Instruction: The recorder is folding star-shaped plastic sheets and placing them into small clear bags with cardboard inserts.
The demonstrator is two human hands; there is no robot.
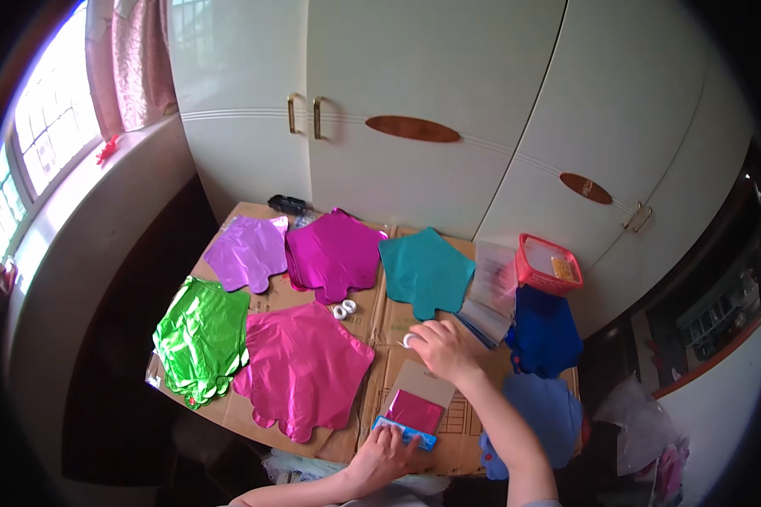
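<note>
On the cardboard near me lies a flat clear packet (415, 411) with a blue header strip and folded pink foil inside. My left hand (380, 460) grips it at the blue strip, fingertips pressed on its lower edge. Beyond the packet, my right hand (446, 348) is closed around a small white roll (409, 340), partly hidden by the fingers; it looks like ribbon or tape. Two similar white rings (344, 310) lie left of it. Flat foil balloons surround my hands: a large pink balloon (309, 367) to the left and a teal balloon (429, 272) farther off.
Purple (249, 252), magenta (336, 253) and crinkled green foil balloons (199, 338) cover the left side. Dark blue (545, 334) and pale blue balloons (543, 418) lie right, near clear plastic sleeves (489, 291) and a red basket (550, 275). White cabinets (431, 68) rise behind the cardboard (368, 397).
</note>
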